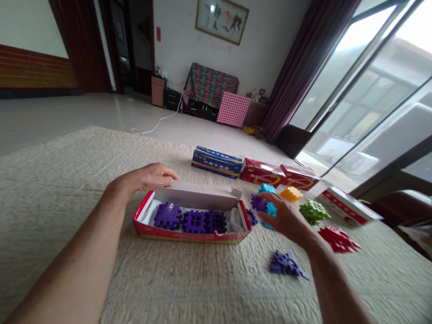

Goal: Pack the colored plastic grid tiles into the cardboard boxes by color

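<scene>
Head view: left hand [155,177], grip unclear, flanks open red cardboard box [189,236], wide right hand [285,213] at light-blue plastic tiles [268,188], likely choosing, pinch next

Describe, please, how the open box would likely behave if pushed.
The open box would probably not tip, being long and low. Its thin walls may flex, and the purple pieces inside could shift, with gaps beside them.

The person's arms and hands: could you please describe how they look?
The left hand and right hand are bare, without gloves. The left arm and right arm show no sleeve, watch or bracelet; rings cannot be made out.
</scene>
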Available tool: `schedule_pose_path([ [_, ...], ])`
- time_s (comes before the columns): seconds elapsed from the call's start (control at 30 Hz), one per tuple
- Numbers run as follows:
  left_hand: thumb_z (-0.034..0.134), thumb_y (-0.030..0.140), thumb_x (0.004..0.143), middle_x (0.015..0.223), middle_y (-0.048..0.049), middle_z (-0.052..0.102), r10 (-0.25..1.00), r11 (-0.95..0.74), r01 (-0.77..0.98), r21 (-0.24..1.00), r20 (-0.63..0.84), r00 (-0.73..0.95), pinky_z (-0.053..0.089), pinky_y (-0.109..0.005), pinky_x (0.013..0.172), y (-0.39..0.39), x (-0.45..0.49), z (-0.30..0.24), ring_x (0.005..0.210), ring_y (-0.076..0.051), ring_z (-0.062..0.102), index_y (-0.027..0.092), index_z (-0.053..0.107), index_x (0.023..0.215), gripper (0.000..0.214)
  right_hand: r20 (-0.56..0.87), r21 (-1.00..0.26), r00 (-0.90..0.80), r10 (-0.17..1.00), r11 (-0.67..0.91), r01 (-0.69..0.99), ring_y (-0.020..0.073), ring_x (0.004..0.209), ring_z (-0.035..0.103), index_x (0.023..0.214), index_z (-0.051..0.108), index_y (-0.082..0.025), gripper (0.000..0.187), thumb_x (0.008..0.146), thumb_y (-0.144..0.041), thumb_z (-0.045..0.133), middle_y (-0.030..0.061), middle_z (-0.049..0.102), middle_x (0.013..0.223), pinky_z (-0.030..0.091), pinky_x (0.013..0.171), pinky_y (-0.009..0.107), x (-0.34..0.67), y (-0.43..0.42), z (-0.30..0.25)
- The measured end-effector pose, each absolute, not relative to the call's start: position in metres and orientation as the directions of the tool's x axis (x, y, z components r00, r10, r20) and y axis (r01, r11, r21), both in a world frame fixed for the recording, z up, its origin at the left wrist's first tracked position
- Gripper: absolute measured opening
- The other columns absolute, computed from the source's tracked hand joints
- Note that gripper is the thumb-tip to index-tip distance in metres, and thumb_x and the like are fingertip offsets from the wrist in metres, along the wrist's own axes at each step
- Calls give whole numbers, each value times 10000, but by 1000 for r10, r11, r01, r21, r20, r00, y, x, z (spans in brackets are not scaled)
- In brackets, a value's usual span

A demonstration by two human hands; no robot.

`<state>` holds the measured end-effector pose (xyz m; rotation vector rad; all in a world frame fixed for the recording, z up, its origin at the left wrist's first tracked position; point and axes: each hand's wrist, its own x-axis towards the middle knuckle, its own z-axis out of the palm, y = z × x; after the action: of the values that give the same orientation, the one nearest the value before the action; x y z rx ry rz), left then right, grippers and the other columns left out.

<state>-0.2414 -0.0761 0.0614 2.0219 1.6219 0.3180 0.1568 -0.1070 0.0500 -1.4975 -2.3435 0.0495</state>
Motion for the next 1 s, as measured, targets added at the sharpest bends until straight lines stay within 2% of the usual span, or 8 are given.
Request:
schedule_pose_path([
  [0.1, 515, 347, 718, 1094, -35, 724, 957, -156, 836, 527, -130, 261, 450, -260, 813, -77, -241, 62, 961, -207, 645, 199, 702, 1126, 472, 378, -296, -404, 833, 522, 800, 236, 941, 648, 1137, 589, -212, 385, 764, -295, 636, 74, 682, 1058, 505, 840, 409, 133, -119, 67],
  [0.17, 506, 344, 721, 1067, -35, 730, 958, -158, 842, 516, -127, 258, 446, -267, 801, -77, -241, 62, 943, -210, 644, 199, 705, 1120, 469, 378, -345, -483, 790, 604, 718, 206, 952, 638, 1142, 589, -219, 392, 761, -284, 660, 52, 679, 1066, 499, 850, 367, 109, -127, 73],
  [0.3, 505, 327, 709, 1058, -34, 732, 955, -171, 838, 518, -121, 270, 447, -270, 783, -77, -241, 61, 934, -215, 641, 206, 711, 1106, 464, 269, -399, -662, 700, 706, 585, 172, 942, 625, 1136, 608, -218, 423, 729, -261, 716, 35, 667, 1078, 488, 834, 308, 61, -133, 74],
  [0.47, 502, 294, 705, 1086, -47, 727, 957, -175, 834, 524, -108, 269, 445, -270, 819, -79, -239, 64, 969, -216, 635, 189, 713, 1097, 457, 161, -380, -740, 653, 733, 564, 158, 870, 618, 1105, 624, -206, 412, 709, -229, 735, 26, 672, 999, 473, 788, 285, 31, -125, 67],
  [0.73, 499, 292, 715, 1095, -37, 725, 956, -168, 845, 507, -126, 266, 443, -262, 826, -80, -239, 66, 989, -211, 631, 196, 708, 1107, 454, 158, -378, -756, 635, 746, 548, 170, 894, 624, 1107, 620, -212, 423, 704, -254, 744, 38, 679, 1021, 483, 808, 302, 22, -122, 61],
  [0.87, 501, 310, 717, 1080, -46, 728, 954, -173, 838, 517, -122, 272, 443, -272, 820, -79, -240, 65, 962, -215, 636, 188, 710, 1104, 456, 279, -384, -684, 675, 731, 565, 164, 905, 640, 1113, 617, -205, 353, 777, -293, 683, 43, 680, 1055, 501, 791, 298, 44, -124, 71],
  [1.0, 502, 316, 718, 1072, -43, 730, 953, -177, 834, 523, -121, 278, 446, -269, 809, -77, -241, 62, 952, -212, 639, 195, 705, 1112, 459, 378, -338, -527, 761, 643, 687, 181, 893, 663, 1100, 628, -207, 280, 841, -307, 593, 51, 700, 1001, 521, 795, 336, 99, -113, 76],
])
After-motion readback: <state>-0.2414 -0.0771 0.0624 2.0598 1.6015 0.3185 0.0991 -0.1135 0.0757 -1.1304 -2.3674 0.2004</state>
